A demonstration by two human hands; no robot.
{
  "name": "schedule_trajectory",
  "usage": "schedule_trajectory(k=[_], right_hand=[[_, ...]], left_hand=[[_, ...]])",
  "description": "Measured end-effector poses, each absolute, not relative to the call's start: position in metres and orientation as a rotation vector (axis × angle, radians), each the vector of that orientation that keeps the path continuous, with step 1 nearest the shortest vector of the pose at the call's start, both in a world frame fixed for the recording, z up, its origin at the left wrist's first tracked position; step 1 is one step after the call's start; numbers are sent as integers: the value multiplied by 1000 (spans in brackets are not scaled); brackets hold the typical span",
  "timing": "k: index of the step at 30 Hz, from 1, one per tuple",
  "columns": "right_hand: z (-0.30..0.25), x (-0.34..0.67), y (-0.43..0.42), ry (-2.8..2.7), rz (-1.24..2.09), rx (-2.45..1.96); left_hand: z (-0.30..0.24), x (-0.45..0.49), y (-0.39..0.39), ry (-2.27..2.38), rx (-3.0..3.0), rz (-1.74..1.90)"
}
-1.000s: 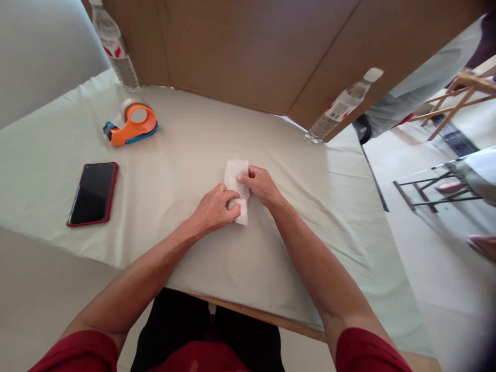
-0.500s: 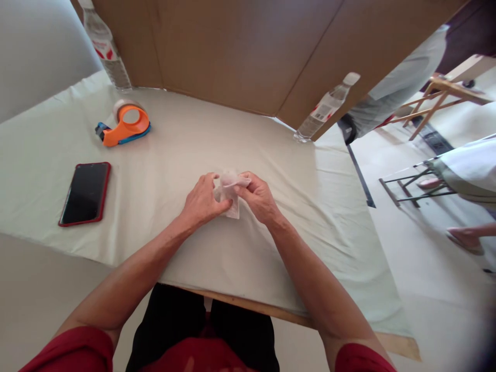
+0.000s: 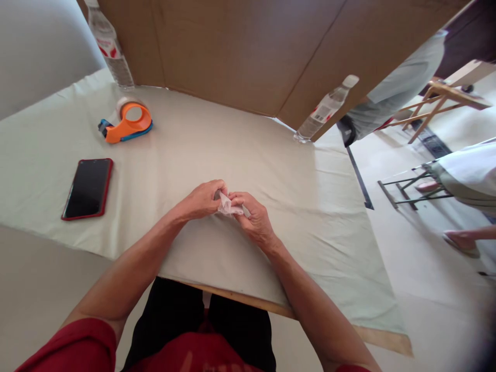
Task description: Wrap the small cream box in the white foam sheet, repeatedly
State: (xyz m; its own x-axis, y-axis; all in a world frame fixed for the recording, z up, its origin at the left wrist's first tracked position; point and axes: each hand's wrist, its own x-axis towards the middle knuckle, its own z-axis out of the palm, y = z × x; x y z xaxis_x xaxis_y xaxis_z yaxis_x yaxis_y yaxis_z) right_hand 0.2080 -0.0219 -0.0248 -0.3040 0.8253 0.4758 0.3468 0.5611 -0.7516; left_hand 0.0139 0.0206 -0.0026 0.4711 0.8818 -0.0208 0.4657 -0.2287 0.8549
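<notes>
Both of my hands meet over the middle of the pale cloth-covered table. My left hand and my right hand pinch a small crumpled white tissue between their fingertips. Most of the tissue is hidden inside the fingers, and only a small wad shows. The hands are just above the cloth, close to my side of the table.
A red-cased phone lies at the left. An orange tape dispenser sits behind it. Two water bottles stand by a brown cardboard screen. Other people and wooden frames are at the right.
The tissue lay flat as a folded strip a second ago; it is now crumpled into a small wad. Both hands have drawn together and moved nearer to me.
</notes>
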Motion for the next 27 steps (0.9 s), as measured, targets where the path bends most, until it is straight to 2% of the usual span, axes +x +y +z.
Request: schedule_trajectory(k=[7,14,18,22,27], right_hand=[[-28,217,-24,-1989,598,-857],[-37,216,-20,-1966,554,-908],[-28,216,-18,-1814,715,-1030],[-20,215,-19,-1600,1023,-1224],[-21,212,-14,-1468,1270,-1310]], left_hand=[[11,-9,23,869,1983,338],[0,8,23,969,2027,560],[1,17,21,1083,1805,624],[4,22,17,1027,1462,497],[7,21,17,1123,1537,308]])
